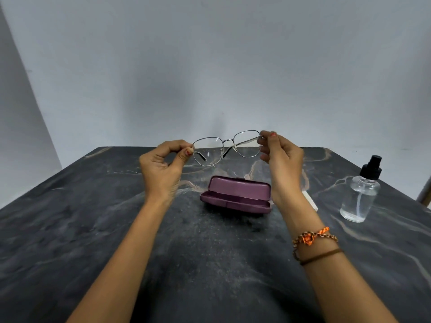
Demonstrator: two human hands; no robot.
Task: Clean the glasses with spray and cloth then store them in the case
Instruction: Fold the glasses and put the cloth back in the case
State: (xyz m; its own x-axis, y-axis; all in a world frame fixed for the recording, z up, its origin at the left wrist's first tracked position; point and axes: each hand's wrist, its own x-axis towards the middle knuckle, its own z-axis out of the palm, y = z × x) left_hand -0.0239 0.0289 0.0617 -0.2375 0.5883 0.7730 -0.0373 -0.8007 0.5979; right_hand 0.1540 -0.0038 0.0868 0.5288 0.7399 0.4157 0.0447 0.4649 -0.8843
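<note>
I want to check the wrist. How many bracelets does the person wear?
2, both on the right wrist: an orange braided bracelet nearer the hand, and a thin brown band just behind it. The left wrist is bare.

Wire-rimmed glasses [228,146] raised above table, temples folded. Purple case [236,194] lies open beneath them. Clear spray bottle [360,194], black nozzle, upright at right. Cloth [311,201] mostly hidden.

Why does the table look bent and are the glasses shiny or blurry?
In the head view, the wide lens flares the dark table outward toward the bottom; the glasses, held in the left hand and right hand, look sharp, with faint glare on the lenses; soft light, weak shadows on the wall.
</note>
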